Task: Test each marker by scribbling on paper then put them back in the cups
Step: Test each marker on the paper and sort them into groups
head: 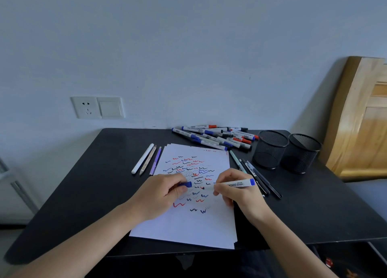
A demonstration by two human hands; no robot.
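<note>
Matte black, the desk (104,173) carries scribbled paper (188,231) against a pale wall. The right hand (236,194) has its grip clamped on a smooth white whiteboard marker (238,183), barrel nearly level, tip pointing left. Just left of that tip, apart from it, the left hand (165,191) pinches the blue cap (187,184) in its grip. Two round black mesh cups (270,150) stand beyond the right grip, nearer that hand.

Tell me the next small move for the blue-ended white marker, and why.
Probably draw a short squiggle. The left hand pinches the small blue cap clear, and the right hand holds the white blue-ended whiteboard marker with its bare tip at the scribbled white paper sheet. Capping and dropping it into a black mesh cup would come after.
</note>
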